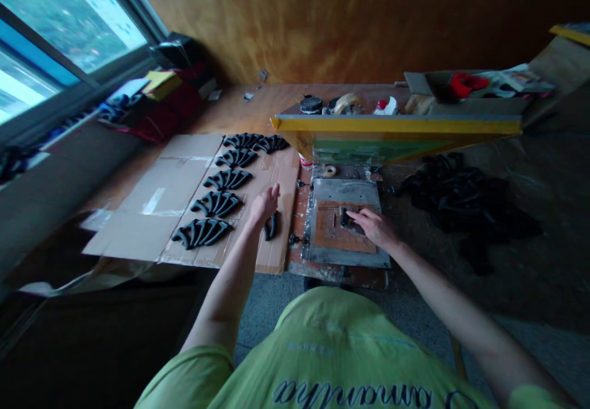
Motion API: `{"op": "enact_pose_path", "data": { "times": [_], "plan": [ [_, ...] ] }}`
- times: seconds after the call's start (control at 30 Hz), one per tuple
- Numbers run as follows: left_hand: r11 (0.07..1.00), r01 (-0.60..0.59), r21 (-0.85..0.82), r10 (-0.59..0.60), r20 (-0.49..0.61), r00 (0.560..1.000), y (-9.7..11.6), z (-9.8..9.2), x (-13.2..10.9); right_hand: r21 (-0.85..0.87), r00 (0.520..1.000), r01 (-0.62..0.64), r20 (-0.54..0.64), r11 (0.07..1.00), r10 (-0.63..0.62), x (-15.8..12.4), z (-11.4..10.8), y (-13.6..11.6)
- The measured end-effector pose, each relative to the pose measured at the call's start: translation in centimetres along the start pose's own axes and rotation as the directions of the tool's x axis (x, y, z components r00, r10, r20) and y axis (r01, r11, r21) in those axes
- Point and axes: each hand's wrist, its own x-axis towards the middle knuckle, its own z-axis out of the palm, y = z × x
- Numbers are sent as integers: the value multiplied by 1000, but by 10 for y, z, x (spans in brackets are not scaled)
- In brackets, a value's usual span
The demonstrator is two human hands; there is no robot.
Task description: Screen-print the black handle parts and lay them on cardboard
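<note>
The open left hand (265,205) reaches just above a small curved black moulded piece (271,226) at its five o'clock on brown cardboard (281,178); the closed right hand (375,227) grips a dark slim piece (349,221) at its nine o'clock on a brown-padded grey metal plate (345,192).

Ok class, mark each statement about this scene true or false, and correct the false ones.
1. The right hand rests on a black piece lying on a brown pad. True.
2. The left hand grips a yellow frame. False: it is above the cardboard, near a lone black piece.
3. Black pieces lie in a row on the cardboard. True.
4. A heap of black pieces lies beside the window. False: it lies right of the metal plate.
</note>
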Motion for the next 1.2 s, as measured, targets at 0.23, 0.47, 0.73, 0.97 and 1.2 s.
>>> {"op": "enact_pose_path", "data": {
  "times": [0.23,0.47,0.73,0.97,1.2],
  "plan": [
    [611,-300,-733,333,-106,937,135,-16,-21,-135,993,117,17,984,-116,17,3,-20],
    [741,9,-672,120,146,982,62,11,-101,-71,898,-307,-351,949,264,5,-58,41],
    [803,204,-560,-30,304,952,-23,92,-106,-85,983,-133,-136,987,121,83,-65,-17],
    [816,210,-539,-68,272,960,-37,103,-100,-80,987,138,96,987,-130,36,-34,-35],
    [796,208,-569,-57,272,961,-38,104,-100,-36,955,278,114,960,-273,32,-47,-33]
  ]
}}
